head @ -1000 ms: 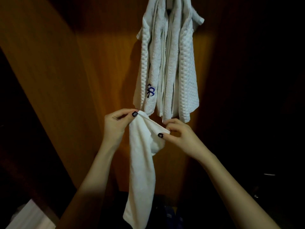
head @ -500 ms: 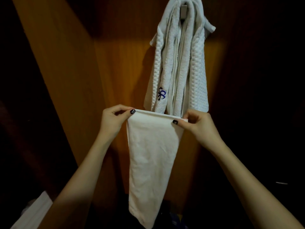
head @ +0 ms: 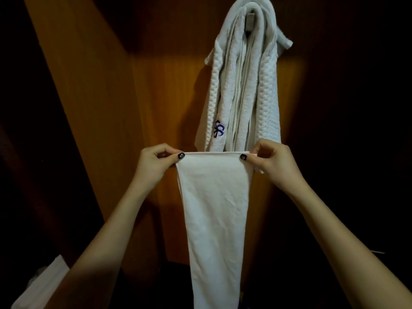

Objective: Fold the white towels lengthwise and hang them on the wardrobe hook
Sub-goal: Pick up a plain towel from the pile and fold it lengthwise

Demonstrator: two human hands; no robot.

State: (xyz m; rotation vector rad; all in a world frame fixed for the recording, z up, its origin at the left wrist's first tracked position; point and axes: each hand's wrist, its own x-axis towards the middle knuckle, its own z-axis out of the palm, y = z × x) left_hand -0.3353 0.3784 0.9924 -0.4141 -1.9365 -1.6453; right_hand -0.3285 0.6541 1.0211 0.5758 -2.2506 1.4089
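A smooth white towel (head: pixel 215 210) hangs straight down as a long narrow strip, its top edge stretched flat and level. My left hand (head: pixel 156 162) pinches its top left corner and my right hand (head: pixel 273 161) pinches its top right corner. Just above them, several white waffle-weave towels (head: pixel 243 92), one with a blue embroidered mark, hang draped over the wardrobe hook (head: pixel 251 21), which shows only as a small grey piece between the folds.
The wooden back panel of the wardrobe (head: pixel 165 103) stands behind the towels and a wooden side wall (head: pixel 84 90) slants along the left. Something white (head: pixel 42 284) lies at the bottom left. The right side is dark.
My hands have moved apart, spreading the bunched top edge of the held towel into a flat, taut line. The view has tilted up, showing the hook.
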